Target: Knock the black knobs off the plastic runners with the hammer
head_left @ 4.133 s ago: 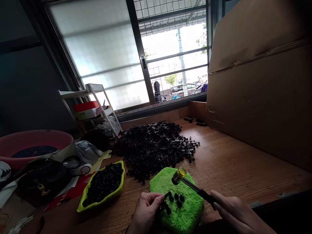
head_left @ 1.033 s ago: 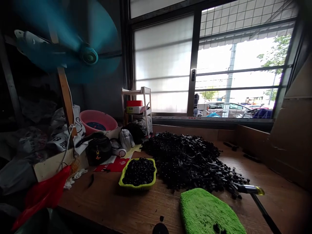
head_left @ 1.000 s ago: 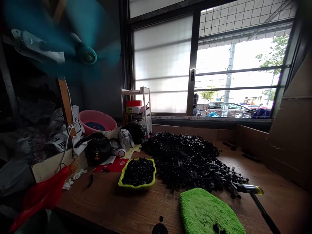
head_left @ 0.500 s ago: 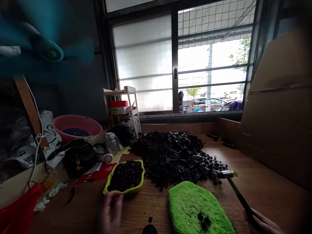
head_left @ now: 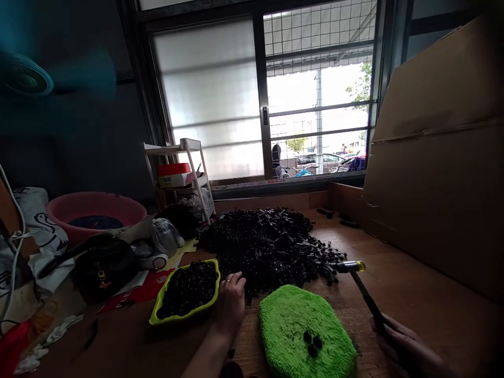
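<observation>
My left hand [head_left: 233, 298] is at the front left edge of the pile of small black parts [head_left: 268, 247], just right of the yellow-green tray [head_left: 154, 314]. Its fingers are curled in and closed; what they hold, if anything, is hidden. My right hand [head_left: 405, 341] grips the dark handle of a hammer [head_left: 366, 296], its metal head with a yellow face raised over the table. Between my hands lies a bright green fuzzy pad [head_left: 291, 315], with three small round black pieces [head_left: 312, 343] grouped on it. Many small black pieces fill the tray.
A large cardboard sheet [head_left: 433, 173] stands on the right. At the left are a pink basin [head_left: 59, 210], a black bag [head_left: 104, 265] and a small white shelf [head_left: 192, 157]. A teal fan [head_left: 27, 76] is at upper left. A window [head_left: 212, 105] rises behind the table.
My left hand has moved from the tray's front edge to the right and away from me, to the pile's edge. The view has turned right. The hammer is still in my right hand.
</observation>
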Motion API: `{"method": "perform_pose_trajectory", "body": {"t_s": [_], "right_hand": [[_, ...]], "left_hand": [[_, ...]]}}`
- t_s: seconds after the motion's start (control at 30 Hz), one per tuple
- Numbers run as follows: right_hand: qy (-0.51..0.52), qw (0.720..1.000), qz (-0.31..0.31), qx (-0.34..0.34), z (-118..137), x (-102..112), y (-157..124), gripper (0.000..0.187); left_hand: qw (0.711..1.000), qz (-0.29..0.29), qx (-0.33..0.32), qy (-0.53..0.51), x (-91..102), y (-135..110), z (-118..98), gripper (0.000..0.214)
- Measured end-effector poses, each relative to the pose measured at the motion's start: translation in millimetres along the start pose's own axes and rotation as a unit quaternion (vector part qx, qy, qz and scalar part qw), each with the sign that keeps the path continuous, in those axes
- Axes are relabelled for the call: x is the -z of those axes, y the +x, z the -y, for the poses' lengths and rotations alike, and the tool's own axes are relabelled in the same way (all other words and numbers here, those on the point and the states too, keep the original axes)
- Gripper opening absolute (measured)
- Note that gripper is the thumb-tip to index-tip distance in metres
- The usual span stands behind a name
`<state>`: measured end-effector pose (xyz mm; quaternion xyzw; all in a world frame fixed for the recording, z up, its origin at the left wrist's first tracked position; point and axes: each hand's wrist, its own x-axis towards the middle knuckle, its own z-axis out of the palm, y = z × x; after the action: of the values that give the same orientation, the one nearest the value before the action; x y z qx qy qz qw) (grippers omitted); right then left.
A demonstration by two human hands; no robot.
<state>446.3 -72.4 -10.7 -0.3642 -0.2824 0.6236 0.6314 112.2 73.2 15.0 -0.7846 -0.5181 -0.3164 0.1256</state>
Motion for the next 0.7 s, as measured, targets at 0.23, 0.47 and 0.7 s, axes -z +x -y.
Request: {"method": "perform_pose_trajectory", "body": {"t_s": [0.23, 0.47, 0.7], "right_hand": [[-0.032, 0.999, 0.008, 0.021, -4, 10, 8, 0.034], [-0.059, 0.998, -0.001, 0.019, 1, 7, 4, 0.031], [-0.085, 0.996, -0.011, 0.021, 1, 6, 4, 0.035]], "left_hand": [[0.989, -0.020, -0.124, -0.083, 18.7, -21, -8, 0.033], [0.962, -0.017, -0.236, -0.137, 31.0, -55, -27, 0.043], [0.959, 0.039, -0.269, -0.083, 34.4, -50, -37, 0.034]]}}
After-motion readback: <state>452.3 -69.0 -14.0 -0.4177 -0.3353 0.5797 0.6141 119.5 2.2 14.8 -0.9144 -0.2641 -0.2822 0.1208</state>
